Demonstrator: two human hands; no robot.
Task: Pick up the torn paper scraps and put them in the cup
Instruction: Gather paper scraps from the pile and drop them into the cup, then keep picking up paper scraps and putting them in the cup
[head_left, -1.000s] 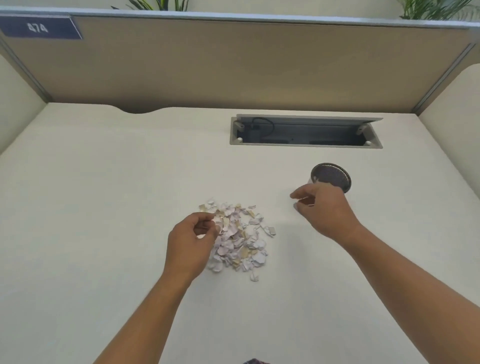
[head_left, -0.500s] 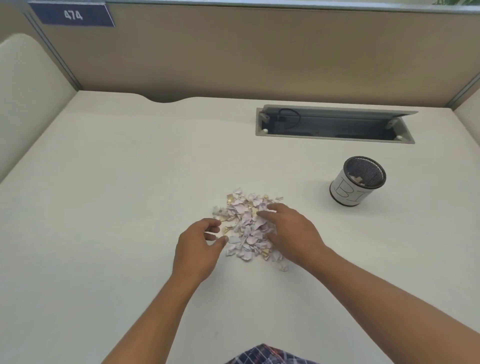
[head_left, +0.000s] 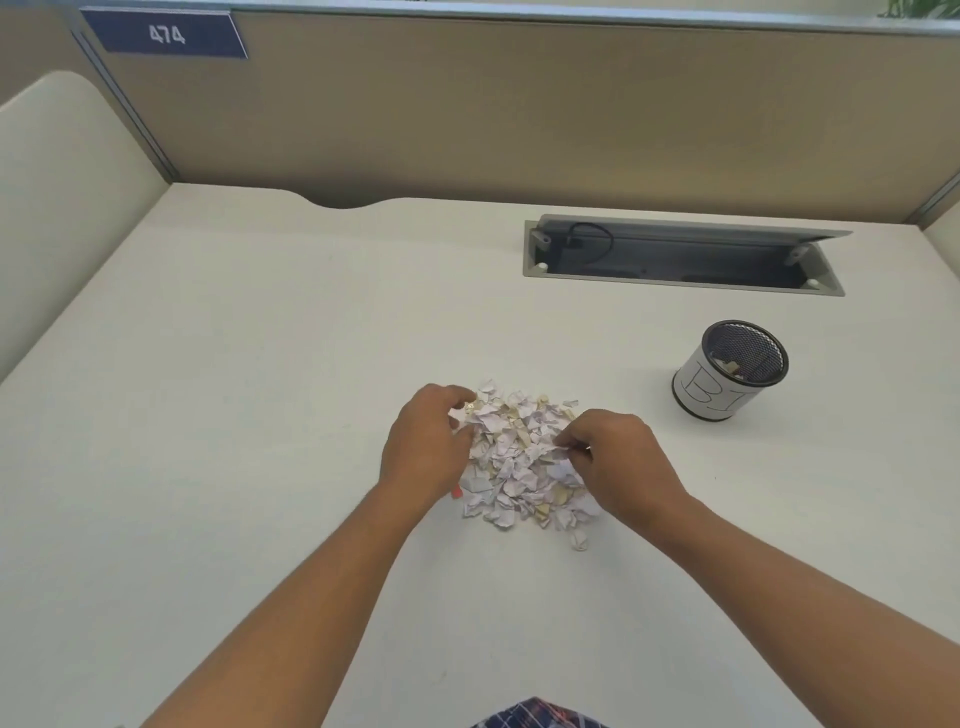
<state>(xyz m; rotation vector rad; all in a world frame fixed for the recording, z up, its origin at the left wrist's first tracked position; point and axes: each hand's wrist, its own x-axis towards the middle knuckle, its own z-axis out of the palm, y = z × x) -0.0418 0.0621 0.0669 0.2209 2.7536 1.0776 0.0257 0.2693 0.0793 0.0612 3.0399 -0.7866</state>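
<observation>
A heap of torn paper scraps (head_left: 519, 460), white, lilac and tan, lies on the pale desk in the middle of the head view. My left hand (head_left: 423, 444) sits at the heap's left edge, its fingers curled and pinching scraps at the top left corner. My right hand (head_left: 621, 465) is at the heap's right side, fingertips pinching a scrap near the middle. The cup (head_left: 730, 369), a black mesh cylinder with a white paper label, stands upright to the right and further back, with a few scraps inside.
An open grey cable tray (head_left: 680, 254) is sunk into the desk behind the cup. A tan partition (head_left: 519, 109) with a blue "474" sign walls the back; cream side panels (head_left: 62, 208) close the left. A small red bit (head_left: 456, 492) lies by my left wrist.
My right hand came back from the cup to the heap and now pinches a scrap. My left hand moved up the heap's left edge. The view shifted, showing the cup further right.
</observation>
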